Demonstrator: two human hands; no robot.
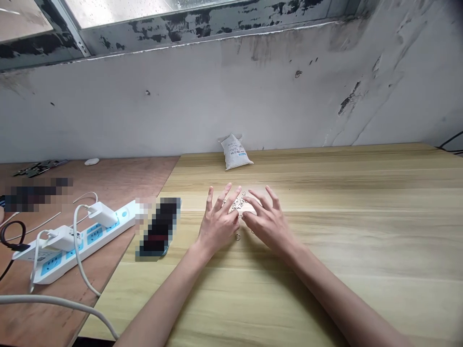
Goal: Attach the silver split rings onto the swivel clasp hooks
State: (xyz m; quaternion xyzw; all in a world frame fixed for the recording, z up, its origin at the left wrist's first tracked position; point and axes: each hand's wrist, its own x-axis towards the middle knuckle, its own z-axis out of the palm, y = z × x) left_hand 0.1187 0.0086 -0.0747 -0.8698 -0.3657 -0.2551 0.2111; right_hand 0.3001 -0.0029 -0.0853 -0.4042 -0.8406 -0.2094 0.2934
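Over the light wood bench, I am holding my left hand and right hand spread, neither grip pinching anything, arched around a loose heap of small metal rings, apparently hemming them in, one stray ring lying nearer me.

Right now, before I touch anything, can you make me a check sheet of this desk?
Surface: light wood-grain tabletop, plywood board beside it.
Job's things: small metal rings heaped between the hands, one ring lying apart.
Clutter: white power strip with white chargers, pixelated blurred object, white sack.
Grippers: left hand and right hand open, fingers spread at the heap, holding nothing seen.
Cables: white cords, coiled black cord.
Surroundings: scuffed white wall, window above.
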